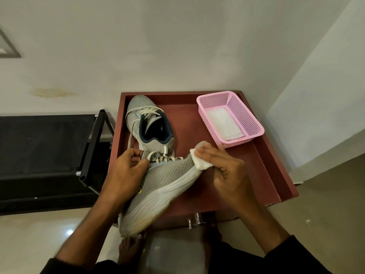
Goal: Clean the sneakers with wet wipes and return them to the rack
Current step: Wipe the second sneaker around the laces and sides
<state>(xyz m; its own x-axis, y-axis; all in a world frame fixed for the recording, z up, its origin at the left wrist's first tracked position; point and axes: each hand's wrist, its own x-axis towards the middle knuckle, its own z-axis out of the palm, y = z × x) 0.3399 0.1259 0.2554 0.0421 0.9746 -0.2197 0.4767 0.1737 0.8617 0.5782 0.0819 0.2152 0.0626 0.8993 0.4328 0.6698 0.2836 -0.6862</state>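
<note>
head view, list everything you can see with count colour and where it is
held sneaker: 1, grey with white sole, tilted over the near left part of the table, toe pointing right
second sneaker: 1, grey with dark blue lining, lying on the far left of the table
wet wipe: 1, white, pressed against the held sneaker's toe
basket: 1, pink mesh, far right of the table, with a white sheet in its bottom
table: 1, reddish brown, raised rim, against the wall
rack: 1, black, left of the table
left hand: grips the held sneaker near its laces
right hand: holds the wet wipe
bare feet: 2, on the floor below
</note>
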